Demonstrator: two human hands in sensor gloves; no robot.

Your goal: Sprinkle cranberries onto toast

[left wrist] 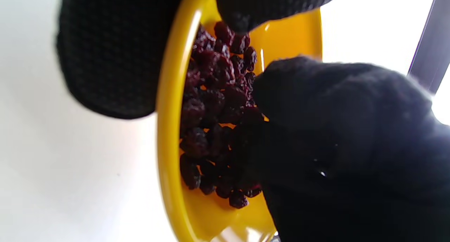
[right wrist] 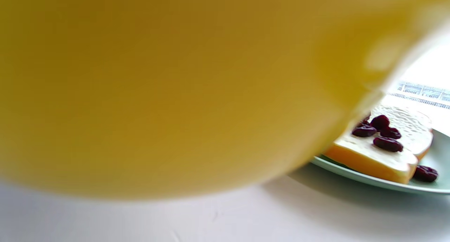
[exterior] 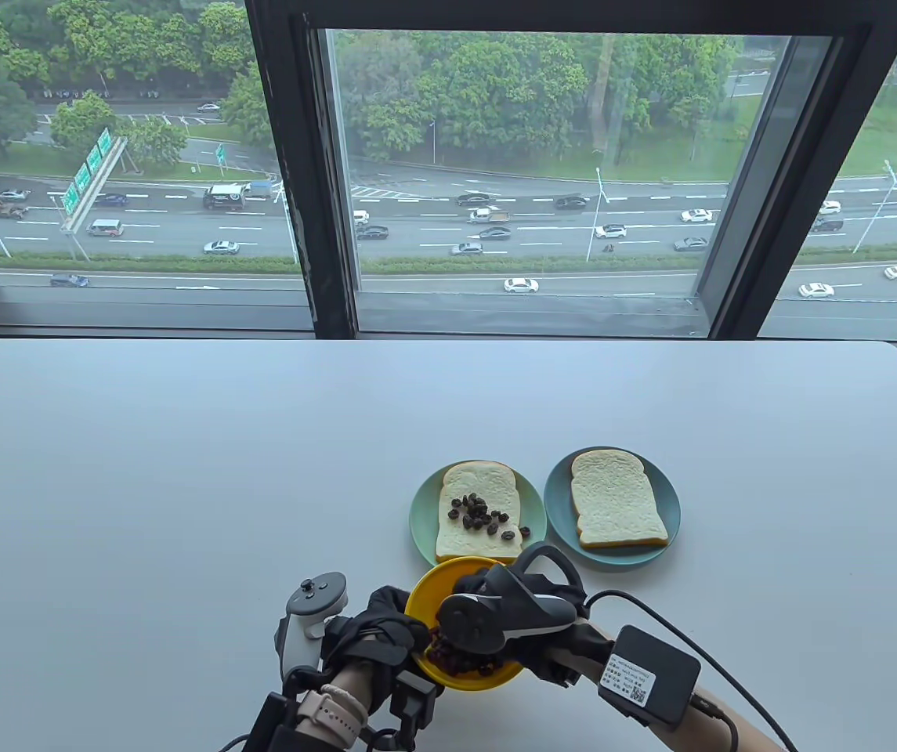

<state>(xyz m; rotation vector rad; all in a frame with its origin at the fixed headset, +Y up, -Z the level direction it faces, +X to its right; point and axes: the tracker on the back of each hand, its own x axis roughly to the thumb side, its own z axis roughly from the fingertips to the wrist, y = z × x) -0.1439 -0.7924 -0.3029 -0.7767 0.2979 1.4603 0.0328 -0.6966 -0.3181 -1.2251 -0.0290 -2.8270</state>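
Observation:
A yellow bowl (exterior: 426,589) of dark cranberries (exterior: 460,662) is near the table's front edge. My left hand (exterior: 397,627) grips its left rim. In the left wrist view my fingers (left wrist: 109,52) wrap the bowl (left wrist: 165,129). My right hand (exterior: 470,586) reaches into the bowl. It rests on the cranberries (left wrist: 211,108) in the left wrist view (left wrist: 334,129), fingertips hidden. Behind the bowl, a slice of toast (exterior: 479,501) with several cranberries on it lies on a teal plate (exterior: 423,517). It also shows in the right wrist view (right wrist: 407,129). A plain slice (exterior: 616,497) lies on a second teal plate (exterior: 671,509).
The white table (exterior: 182,470) runs back to a window sill. The bowl's outer wall (right wrist: 175,94) fills most of the right wrist view. One cranberry (right wrist: 425,173) lies on the plate (right wrist: 351,171) beside the toast. A cable and sensor box (exterior: 648,685) trail along my right forearm.

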